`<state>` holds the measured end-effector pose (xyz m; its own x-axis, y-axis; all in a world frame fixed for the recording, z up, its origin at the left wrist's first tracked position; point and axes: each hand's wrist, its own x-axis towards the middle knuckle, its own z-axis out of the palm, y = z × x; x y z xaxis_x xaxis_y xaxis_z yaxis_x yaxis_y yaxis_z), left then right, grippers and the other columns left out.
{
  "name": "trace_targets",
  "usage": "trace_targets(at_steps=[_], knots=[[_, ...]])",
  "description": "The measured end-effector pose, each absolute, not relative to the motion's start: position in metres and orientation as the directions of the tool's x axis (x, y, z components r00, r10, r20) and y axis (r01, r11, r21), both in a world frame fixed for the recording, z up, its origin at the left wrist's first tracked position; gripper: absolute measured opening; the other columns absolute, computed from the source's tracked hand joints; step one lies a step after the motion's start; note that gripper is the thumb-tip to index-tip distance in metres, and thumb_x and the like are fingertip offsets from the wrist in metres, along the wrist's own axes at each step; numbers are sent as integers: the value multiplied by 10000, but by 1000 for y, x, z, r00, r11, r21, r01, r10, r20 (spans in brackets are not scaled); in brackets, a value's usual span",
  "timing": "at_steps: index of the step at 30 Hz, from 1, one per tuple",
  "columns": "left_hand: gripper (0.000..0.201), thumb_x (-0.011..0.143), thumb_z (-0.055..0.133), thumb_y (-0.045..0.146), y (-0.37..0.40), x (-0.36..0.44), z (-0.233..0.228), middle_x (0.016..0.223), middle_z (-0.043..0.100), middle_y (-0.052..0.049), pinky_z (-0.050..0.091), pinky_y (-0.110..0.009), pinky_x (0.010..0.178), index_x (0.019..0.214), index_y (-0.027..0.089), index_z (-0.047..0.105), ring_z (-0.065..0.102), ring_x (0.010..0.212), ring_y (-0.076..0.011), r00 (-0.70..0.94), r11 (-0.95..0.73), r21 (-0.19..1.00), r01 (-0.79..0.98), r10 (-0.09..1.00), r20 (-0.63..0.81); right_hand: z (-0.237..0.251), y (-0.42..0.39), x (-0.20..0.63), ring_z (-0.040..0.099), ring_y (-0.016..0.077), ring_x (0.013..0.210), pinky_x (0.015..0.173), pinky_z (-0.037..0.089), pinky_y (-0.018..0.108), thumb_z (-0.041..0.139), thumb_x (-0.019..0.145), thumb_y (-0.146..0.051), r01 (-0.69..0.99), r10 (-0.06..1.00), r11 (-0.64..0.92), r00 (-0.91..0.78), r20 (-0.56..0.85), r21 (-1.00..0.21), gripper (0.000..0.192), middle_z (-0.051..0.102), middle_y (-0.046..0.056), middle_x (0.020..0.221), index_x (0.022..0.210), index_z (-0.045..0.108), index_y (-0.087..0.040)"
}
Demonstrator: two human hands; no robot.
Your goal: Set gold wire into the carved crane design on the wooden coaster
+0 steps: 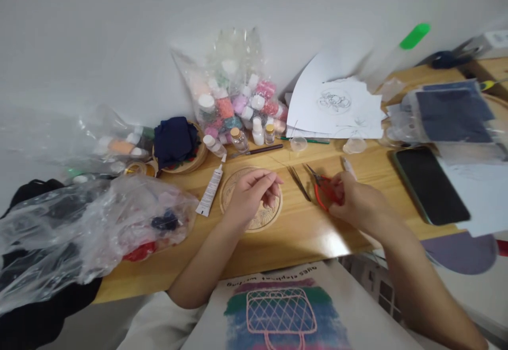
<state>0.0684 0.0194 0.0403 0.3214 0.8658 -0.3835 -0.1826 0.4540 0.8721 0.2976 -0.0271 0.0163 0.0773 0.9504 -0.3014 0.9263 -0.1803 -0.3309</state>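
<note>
Head camera, seemingly close, looking down.

I see a plain white wall [99,32] filling the upper half of the frame, evenly lit without hard shadows, and below it a light wooden table [301,228] running from lower left to the right edge, its front edge at lower centre.

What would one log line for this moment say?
left hand: resting on round wooden disc | right hand: gripping red-handled pliers | tweezers: between hands, on table
</note>
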Motion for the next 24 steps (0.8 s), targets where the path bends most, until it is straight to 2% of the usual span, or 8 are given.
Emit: trace_targets(at_steps=[2,6,13,16,17,19,22,24], knots=[[324,714,759,435,21,68,40,564,568,32,353,-162,403,712,131,648,487,424,-43,313,456,866,-203,868,-384,18,-29,309,536,158,498,478,358,269,627,629,-155,869,939,-160,-12,-344,-468,269,614,-6,601,861,521,-241],[321,713,749,434,21,65,38,555,563,32,353,-163,401,712,130,646,481,428,-45,308,458,863,-214,870,-386,20,-25,333,584,171,545,477,407,268,630,607,-152,784,873,-184,-147,-465,-593,230,618,-16,621,795,522,-230],[307,701,741,427,20,60,37,534,549,33,330,-165,385,684,140,637,460,421,-46,296,508,825,-248,851,-434,25,-26,362,592,170,616,515,495,279,659,808,-262,508,726,-234,-476,-496,-829,25,628,42,723,794,641,-252],[280,715,729,400,20,63,43,521,550,36,324,-159,377,677,139,635,458,400,-42,303,514,813,-274,848,-435,23,-32,346,505,114,539,457,415,236,754,765,-311,327,841,-304,-349,-413,-895,212,559,-16,667,747,561,-224],[266,725,723,385,19,64,45,524,559,35,329,-155,380,679,138,636,467,400,-41,311,512,811,-282,849,-427,22,-34,335,431,90,476,416,352,220,799,718,-367,205,890,-319,-270,-366,-925,323,505,-52,616,752,509,-227],[240,755,703,357,19,67,51,557,604,19,350,-149,398,682,138,638,518,426,-49,331,499,816,-293,853,-403,19,-38,312,379,90,449,408,304,226,776,710,-529,-38,933,-257,-269,-238,-966,452,469,-68,579,773,433,-243],[216,804,654,317,20,72,60,727,722,-48,415,-154,464,679,142,636,662,590,-100,319,444,846,-295,880,-351,18,-43,279,369,106,520,462,295,241,821,598,-620,-81,969,-148,-210,-128,-986,592,465,-60,646,825,407,-262],[207,824,627,289,21,75,63,861,761,-81,466,-169,534,676,146,637,715,732,-136,289,408,866,-288,899,-328,19,-45,265,381,121,555,492,315,253,664,770,-648,-79,977,-124,-185,-108,-989,465,451,-44,674,841,414,-263]])
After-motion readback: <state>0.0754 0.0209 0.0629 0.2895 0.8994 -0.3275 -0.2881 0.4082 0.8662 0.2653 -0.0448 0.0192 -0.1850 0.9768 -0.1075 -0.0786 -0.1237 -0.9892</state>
